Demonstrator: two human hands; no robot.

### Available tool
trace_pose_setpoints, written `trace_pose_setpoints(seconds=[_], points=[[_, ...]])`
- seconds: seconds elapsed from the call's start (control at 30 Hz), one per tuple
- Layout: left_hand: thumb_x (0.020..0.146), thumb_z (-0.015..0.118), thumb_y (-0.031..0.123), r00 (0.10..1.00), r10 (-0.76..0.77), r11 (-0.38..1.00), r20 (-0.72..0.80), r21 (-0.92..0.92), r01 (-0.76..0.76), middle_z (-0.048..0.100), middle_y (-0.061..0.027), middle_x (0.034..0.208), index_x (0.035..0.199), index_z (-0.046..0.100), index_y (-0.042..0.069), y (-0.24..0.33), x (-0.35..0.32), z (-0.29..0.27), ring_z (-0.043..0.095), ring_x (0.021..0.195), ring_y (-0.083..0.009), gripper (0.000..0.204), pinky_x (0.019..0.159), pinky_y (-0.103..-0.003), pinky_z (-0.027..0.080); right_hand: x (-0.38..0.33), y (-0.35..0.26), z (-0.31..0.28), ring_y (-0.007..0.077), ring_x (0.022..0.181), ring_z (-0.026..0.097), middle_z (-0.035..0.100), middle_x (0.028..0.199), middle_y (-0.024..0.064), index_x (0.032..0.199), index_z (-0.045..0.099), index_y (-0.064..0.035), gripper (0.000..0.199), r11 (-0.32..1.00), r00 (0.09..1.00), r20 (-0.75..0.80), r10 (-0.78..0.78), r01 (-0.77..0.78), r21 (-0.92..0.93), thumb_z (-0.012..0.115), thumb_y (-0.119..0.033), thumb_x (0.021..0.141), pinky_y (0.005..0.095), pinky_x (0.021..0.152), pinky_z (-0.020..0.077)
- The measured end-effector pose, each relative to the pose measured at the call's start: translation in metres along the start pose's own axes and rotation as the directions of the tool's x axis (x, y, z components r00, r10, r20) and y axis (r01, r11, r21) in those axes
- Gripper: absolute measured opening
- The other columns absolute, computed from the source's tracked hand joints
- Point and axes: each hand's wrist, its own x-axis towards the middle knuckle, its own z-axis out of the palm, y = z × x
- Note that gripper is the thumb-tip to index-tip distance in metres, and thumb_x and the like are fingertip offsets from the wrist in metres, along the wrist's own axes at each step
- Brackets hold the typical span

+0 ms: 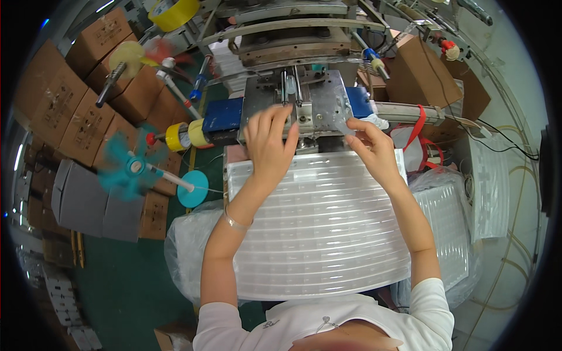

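My left hand (269, 140) hovers at the near left edge of a metal machine plate (263, 93). Its fingers are stretched out and the thumb stands apart, with nothing seen in it. Two slim metal rods (298, 88) run away from its fingertips on the plate, and a small clear piece (291, 85) appears between them. By the plate's right side my right hand (374, 149) pinches a small clear plastic piece (342, 123) between thumb and fingers. Below both hands lies a wide translucent white ribbed tray (319, 234), its rows running left to right.
A turquoise fan (134, 167) spins at the left, near stacked cardboard boxes (88, 131) and grey boxes (96, 202). Blue machine parts (222, 120) flank the plate. Plastic-wrapped trays (442, 228) lie at the right, below a red strap (414, 134) and dark cables.
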Motion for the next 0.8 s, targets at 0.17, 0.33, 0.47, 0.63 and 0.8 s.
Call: trace_pose_setpoints(seconds=[0.17, 0.33, 0.47, 0.63, 0.8], points=[[0.076, 0.068, 0.030, 0.992, 0.097, 0.983, 0.084, 0.145, -0.109, 0.058, -0.0051, 0.094, 0.104, 0.063, 0.012, -0.010, 0.049, 0.058, 0.048, 0.094, -0.0246, 0.033, 0.081, -0.042, 0.033, 0.041, 0.008, 0.008, 0.0197, 0.084, 0.064, 0.065, 0.102, 0.0103, 0.105, 0.062, -0.0017, 0.027, 0.887, 0.923, -0.158, -0.351, 0.274, -0.371, 0.068, -0.009, 0.080, 0.0275, 0.075, 0.0501], [0.076, 0.069, 0.022, 0.993, 0.093, 0.995, 0.076, 0.018, -0.095, 0.059, -0.0026, 0.087, 0.100, 0.065, 0.012, 0.008, 0.033, 0.006, 0.052, 0.088, -0.0212, 0.026, 0.078, -0.036, 0.035, 0.078, -0.007, 0.025, 0.0229, 0.079, 0.064, 0.066, 0.092, 0.0076, 0.101, 0.065, -0.0072, 0.022, 0.689, 0.865, -0.058, -0.498, 0.354, -0.633, 0.067, -0.015, 0.080, 0.0306, 0.068, 0.0497], [0.076, 0.071, 0.017, 0.967, -0.056, 0.980, 0.248, -0.173, 0.101, 0.059, -0.0030, 0.072, 0.097, 0.063, 0.008, -0.004, -0.003, -0.040, 0.054, 0.068, -0.0194, 0.025, 0.071, -0.034, 0.036, 0.097, -0.001, 0.044, 0.0220, 0.082, 0.062, 0.067, 0.087, 0.0034, 0.099, 0.065, -0.0124, 0.020, 0.535, 0.853, -0.009, -0.523, 0.320, -0.782, 0.063, -0.023, 0.082, 0.0367, 0.079, 0.0447], [0.076, 0.070, 0.018, 0.971, -0.059, 0.966, 0.233, -0.233, 0.115, 0.059, -0.0034, 0.069, 0.097, 0.063, 0.006, -0.005, -0.026, -0.050, 0.055, 0.063, -0.0191, 0.025, 0.067, -0.033, 0.038, 0.095, 0.021, 0.046, 0.0268, 0.099, 0.057, 0.062, 0.106, 0.0080, 0.109, 0.061, -0.0125, 0.030, 0.700, 0.867, -0.134, -0.480, 0.286, -0.655, 0.063, -0.025, 0.082, 0.0412, 0.092, 0.0367], [0.075, 0.072, 0.016, 0.978, -0.008, 0.967, 0.207, -0.248, 0.060, 0.059, -0.0048, 0.068, 0.096, 0.063, 0.004, -0.006, -0.040, -0.059, 0.056, 0.060, -0.0182, 0.025, 0.060, -0.030, 0.042, 0.043, 0.017, 0.031, 0.0296, 0.101, 0.056, 0.059, 0.112, 0.0133, 0.114, 0.056, -0.0065, 0.031, 0.817, 0.861, -0.211, -0.462, 0.321, -0.478, 0.061, -0.018, 0.085, 0.0385, 0.085, 0.0431]])
